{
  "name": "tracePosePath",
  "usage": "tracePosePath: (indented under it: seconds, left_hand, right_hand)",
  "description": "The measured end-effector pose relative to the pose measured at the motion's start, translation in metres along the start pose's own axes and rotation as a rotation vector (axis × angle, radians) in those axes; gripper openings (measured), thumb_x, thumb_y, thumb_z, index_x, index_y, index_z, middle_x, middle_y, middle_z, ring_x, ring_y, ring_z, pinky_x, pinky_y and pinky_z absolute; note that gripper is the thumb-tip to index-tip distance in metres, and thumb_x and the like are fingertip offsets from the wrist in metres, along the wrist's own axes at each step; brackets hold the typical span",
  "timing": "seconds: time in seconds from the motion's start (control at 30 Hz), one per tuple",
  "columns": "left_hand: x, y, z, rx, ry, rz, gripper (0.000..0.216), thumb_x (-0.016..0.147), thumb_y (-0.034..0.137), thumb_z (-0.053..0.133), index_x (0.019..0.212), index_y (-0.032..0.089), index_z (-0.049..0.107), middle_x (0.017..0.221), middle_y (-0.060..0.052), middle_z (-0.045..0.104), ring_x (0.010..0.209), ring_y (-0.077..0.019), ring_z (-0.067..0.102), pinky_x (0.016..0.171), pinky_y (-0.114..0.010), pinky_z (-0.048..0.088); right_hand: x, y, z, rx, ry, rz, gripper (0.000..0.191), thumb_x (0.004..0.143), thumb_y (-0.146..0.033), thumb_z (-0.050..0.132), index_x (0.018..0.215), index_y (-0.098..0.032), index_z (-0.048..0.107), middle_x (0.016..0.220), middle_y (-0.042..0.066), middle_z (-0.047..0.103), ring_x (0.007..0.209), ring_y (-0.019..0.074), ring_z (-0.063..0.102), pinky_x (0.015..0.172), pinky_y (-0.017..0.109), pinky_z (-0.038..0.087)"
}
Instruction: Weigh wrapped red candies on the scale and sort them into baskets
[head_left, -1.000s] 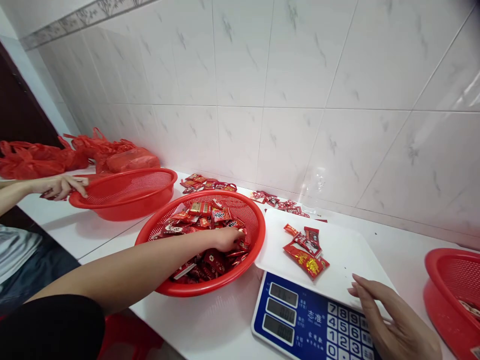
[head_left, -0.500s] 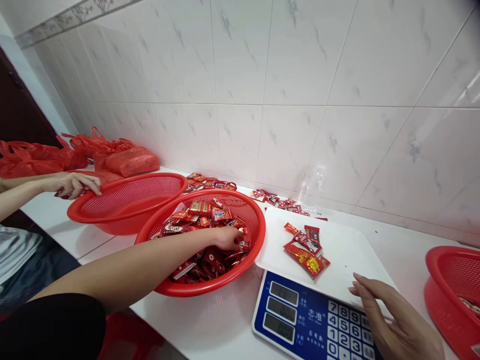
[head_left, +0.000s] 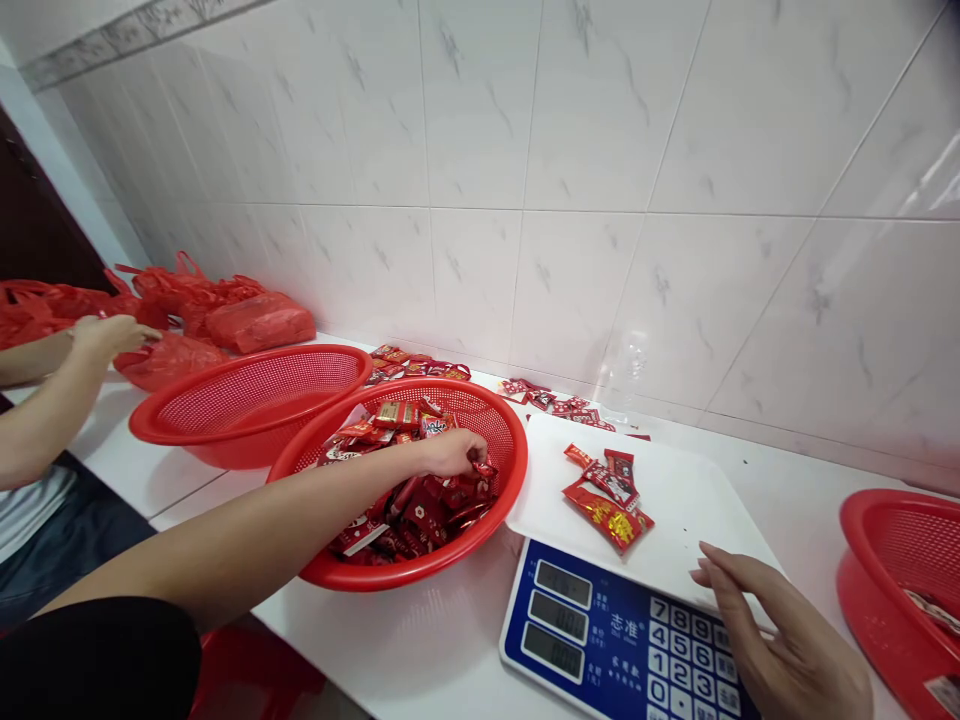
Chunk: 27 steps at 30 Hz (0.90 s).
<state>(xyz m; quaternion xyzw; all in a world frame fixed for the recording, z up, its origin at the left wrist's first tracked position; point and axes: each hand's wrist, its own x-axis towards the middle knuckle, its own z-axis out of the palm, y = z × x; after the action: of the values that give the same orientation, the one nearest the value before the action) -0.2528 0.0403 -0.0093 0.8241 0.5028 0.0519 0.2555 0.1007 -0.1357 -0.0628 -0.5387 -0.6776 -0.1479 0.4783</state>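
My left hand [head_left: 452,452] reaches into the near red plastic basket [head_left: 517,480], its fingers closed on a small red snack packet [head_left: 486,468]. Under it lies a heap of red-wrapped packets [head_left: 427,510]. To the right, my right hand [head_left: 780,630] hovers at the front edge of the scale's white tray [head_left: 675,460], fingers stretched out and holding nothing. Several red packets rest on that tray, the largest one [head_left: 609,515] with gold lettering. Below the tray is the scale's blue keypad panel [head_left: 615,640], partly covered by my right hand.
A second red basket [head_left: 247,440] stands left of the first, and a third [head_left: 892,570] at the right edge. Loose packets [head_left: 562,402] lie along the tiled wall. A co-worker's hands [head_left: 105,340] are beside red plastic bags [head_left: 255,320] at the far left.
My left hand has lifted slightly from the heap with a packet between its fingers. The co-worker's hand has left the second basket's rim and moved back toward the bags.
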Motion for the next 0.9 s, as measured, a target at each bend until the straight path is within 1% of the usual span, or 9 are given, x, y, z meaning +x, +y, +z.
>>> tracePosePath:
  seconds: [0.13,0.23,0.3,0.4,0.5,0.63,0.73,0.8,0.9]
  left_hand:
    - [-0.004,0.010,-0.018,-0.101,0.113,-0.002,0.010,0.066,0.012,0.060,0.073,0.017,0.056,0.071,0.003,0.060,0.067,-0.0134,0.056,0.059,-0.021,0.041]
    - [-0.009,0.018,-0.031,-0.149,0.182,-0.013,0.011,0.066,0.013,0.058,0.076,0.018,0.055,0.071,0.003,0.059,0.065,-0.0127,0.055,0.058,-0.021,0.041]
    - [-0.012,0.023,-0.037,-0.167,0.199,-0.010,0.013,0.065,0.011,0.057,0.076,0.017,0.056,0.072,0.003,0.059,0.065,-0.0124,0.054,0.058,-0.021,0.041]
    - [-0.014,0.032,-0.040,-0.185,0.199,0.007,0.014,0.064,0.009,0.056,0.075,0.017,0.057,0.073,0.003,0.060,0.066,-0.0121,0.055,0.059,-0.021,0.041]
    - [-0.012,0.046,-0.037,-0.220,0.197,0.038,0.014,0.065,0.007,0.056,0.075,0.017,0.057,0.074,0.003,0.061,0.068,-0.0117,0.056,0.060,-0.020,0.042]
    - [-0.005,0.069,-0.028,-0.257,0.193,0.117,0.014,0.067,0.005,0.056,0.074,0.017,0.057,0.073,0.002,0.064,0.069,-0.0131,0.059,0.062,-0.022,0.044]
    - [0.000,0.088,-0.019,-0.117,0.218,0.197,0.016,0.068,0.002,0.054,0.074,0.016,0.060,0.074,0.001,0.064,0.071,-0.0149,0.060,0.062,-0.023,0.045]
    - [0.003,0.099,-0.012,0.002,0.228,0.277,0.020,0.069,0.000,0.052,0.075,0.016,0.062,0.076,0.000,0.064,0.074,-0.0156,0.060,0.064,-0.024,0.044]
    - [0.008,0.113,0.000,0.132,0.177,0.366,0.026,0.071,-0.003,0.049,0.079,0.017,0.065,0.087,-0.003,0.065,0.082,-0.0169,0.060,0.071,-0.025,0.046]
  right_hand:
    - [-0.001,0.001,0.000,0.036,0.000,0.018,0.023,0.090,-0.039,0.053,0.101,-0.023,0.067,0.081,0.002,0.073,0.072,0.0159,0.070,0.041,0.018,0.052]
    - [-0.001,0.000,0.000,0.054,-0.003,0.028,0.023,0.091,-0.038,0.054,0.102,-0.023,0.067,0.082,0.002,0.073,0.076,0.0161,0.070,0.045,0.018,0.054]
    - [-0.002,0.000,0.000,0.061,-0.002,0.035,0.022,0.091,-0.037,0.054,0.103,-0.023,0.066,0.082,0.002,0.073,0.077,0.0159,0.070,0.048,0.018,0.056]
    - [-0.002,0.001,0.000,0.061,0.007,0.020,0.022,0.091,-0.036,0.055,0.102,-0.023,0.067,0.083,0.002,0.073,0.076,0.0153,0.070,0.047,0.018,0.055]
    - [-0.002,0.002,-0.001,0.050,0.004,-0.002,0.022,0.091,-0.037,0.055,0.102,-0.022,0.067,0.083,0.002,0.073,0.073,0.0152,0.070,0.044,0.019,0.053]
    - [0.001,0.000,-0.002,0.039,0.007,-0.010,0.021,0.091,-0.036,0.053,0.101,-0.022,0.067,0.082,0.001,0.073,0.073,0.0159,0.070,0.047,0.021,0.054]
    - [0.002,-0.002,-0.002,0.040,0.011,-0.009,0.022,0.091,-0.036,0.053,0.101,-0.022,0.067,0.081,0.002,0.073,0.074,0.0168,0.070,0.049,0.022,0.054]
    - [0.002,-0.002,-0.001,0.042,0.008,-0.007,0.022,0.091,-0.036,0.053,0.101,-0.022,0.067,0.081,0.002,0.073,0.073,0.0167,0.070,0.050,0.022,0.055]
    - [0.002,-0.003,-0.002,0.043,0.006,-0.007,0.021,0.092,-0.034,0.053,0.101,-0.022,0.066,0.081,0.001,0.073,0.074,0.0161,0.070,0.052,0.022,0.055]
